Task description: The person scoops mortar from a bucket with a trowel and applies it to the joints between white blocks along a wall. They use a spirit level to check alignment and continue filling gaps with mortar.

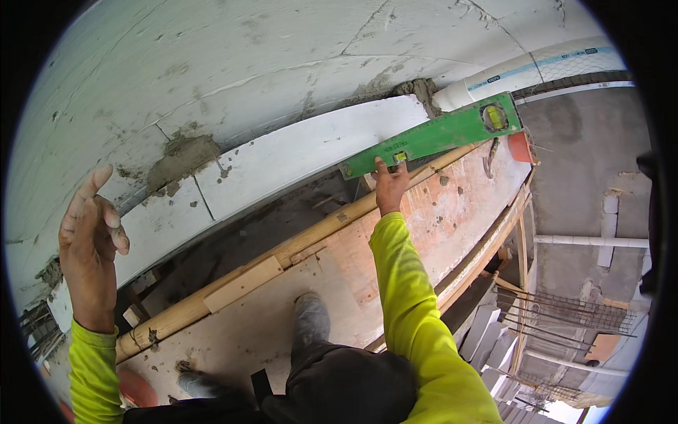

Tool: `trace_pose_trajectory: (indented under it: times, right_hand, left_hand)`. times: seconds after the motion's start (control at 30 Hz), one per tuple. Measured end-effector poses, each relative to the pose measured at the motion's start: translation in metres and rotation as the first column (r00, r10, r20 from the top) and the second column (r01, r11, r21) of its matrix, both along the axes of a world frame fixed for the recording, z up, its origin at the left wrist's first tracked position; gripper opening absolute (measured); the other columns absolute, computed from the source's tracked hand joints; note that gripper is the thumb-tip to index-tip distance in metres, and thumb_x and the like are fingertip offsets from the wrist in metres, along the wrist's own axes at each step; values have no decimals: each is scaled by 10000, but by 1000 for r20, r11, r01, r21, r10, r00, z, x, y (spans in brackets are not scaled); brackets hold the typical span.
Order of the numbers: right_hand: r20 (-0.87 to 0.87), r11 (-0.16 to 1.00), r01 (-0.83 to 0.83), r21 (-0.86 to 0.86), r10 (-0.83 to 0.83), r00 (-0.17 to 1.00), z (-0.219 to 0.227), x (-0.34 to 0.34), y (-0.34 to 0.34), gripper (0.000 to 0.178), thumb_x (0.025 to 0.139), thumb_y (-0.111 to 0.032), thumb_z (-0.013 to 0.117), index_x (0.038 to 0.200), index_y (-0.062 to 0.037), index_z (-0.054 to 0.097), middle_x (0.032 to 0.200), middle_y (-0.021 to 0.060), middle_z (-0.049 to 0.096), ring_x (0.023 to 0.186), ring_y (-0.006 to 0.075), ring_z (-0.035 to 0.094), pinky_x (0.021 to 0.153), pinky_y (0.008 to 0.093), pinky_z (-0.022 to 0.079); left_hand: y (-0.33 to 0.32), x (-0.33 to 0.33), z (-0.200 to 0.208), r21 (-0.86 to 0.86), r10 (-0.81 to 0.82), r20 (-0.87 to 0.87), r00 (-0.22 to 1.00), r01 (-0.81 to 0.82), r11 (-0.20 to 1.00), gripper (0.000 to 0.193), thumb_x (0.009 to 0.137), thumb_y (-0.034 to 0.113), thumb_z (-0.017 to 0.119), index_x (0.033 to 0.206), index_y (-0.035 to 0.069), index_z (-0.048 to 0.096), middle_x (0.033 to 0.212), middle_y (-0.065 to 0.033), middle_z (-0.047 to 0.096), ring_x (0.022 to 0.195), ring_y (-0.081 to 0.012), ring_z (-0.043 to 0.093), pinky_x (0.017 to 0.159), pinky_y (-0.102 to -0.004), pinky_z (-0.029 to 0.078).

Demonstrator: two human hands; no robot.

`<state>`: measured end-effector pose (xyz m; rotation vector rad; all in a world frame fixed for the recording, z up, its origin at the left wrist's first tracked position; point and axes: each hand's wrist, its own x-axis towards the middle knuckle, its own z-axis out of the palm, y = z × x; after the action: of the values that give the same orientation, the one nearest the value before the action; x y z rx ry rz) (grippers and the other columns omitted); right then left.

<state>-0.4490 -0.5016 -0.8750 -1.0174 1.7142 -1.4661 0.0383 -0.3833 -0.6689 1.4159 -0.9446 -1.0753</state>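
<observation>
One tall, curved-looking wall of pale block (282,56) is faced by one stained plywood platform (452,205). Along the wall, at least two smooth white rectangular blocks (304,159) are set end to end, parted by one visible joint. One round yellow-brown wooden pole (176,314) is laid lengthwise, probably as edging. One long green spirit level (438,134) is held slantwise beyond the pole, by the block's right end, presumably for reading; contact with the block cannot be told. Two dusty grey boots (311,321) are planted on the platform. The level's lower edge is pinched by the right hand (390,187); the left hand (90,240) is raised empty, fingers loosely parted, perhaps for balance.
</observation>
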Motion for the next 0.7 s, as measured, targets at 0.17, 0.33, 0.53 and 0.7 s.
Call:
trace_pose_trajectory:
  times: [0.17, 0.33, 0.53, 0.7]
  right_hand:
    - [-2, 999, -21, -34, 21, 1000, 2, 3, -6, 338, 914, 2, 665, 1221, 54, 532, 1005, 86, 660, 824, 128, 617, 688, 261, 512]
    - [-2, 996, -27, -80, 27, 1000, 3, 3, -5, 277, 898, -40, 700, 1123, 22, 551, 972, 86, 655, 797, 145, 654, 607, 263, 578]
    - [-1, 999, -23, -38, 23, 1000, 2, 2, -5, 351, 912, 3, 666, 1225, 71, 521, 1029, 96, 650, 835, 130, 615, 672, 259, 512]
    - [-35, 998, -41, -45, 39, 999, 0, 0, -6, 341, 900, -26, 689, 1192, 43, 527, 1030, 102, 650, 840, 155, 643, 645, 274, 560]
  left_hand:
    - [-2, -1, -2, -9, 5, 17, 1000, -5, 1000, 425, 1051, 254, 469, 1367, -20, 547, 764, 15, 539, 574, -42, 484, 529, -181, 415]
    - [-2, 0, -4, -4, 3, 28, 1000, -3, 1000, 431, 1048, 271, 480, 1363, -15, 550, 762, 17, 541, 569, -39, 486, 526, -179, 414]
    - [-4, 2, -5, -15, -8, 43, 999, 8, 1000, 433, 1049, 282, 483, 1358, -13, 555, 759, 21, 539, 568, -39, 487, 528, -179, 416]
    - [-4, 2, -5, -8, -1, 34, 999, 1, 1000, 438, 1053, 280, 473, 1369, -16, 546, 769, 17, 529, 581, -41, 485, 531, -180, 421]
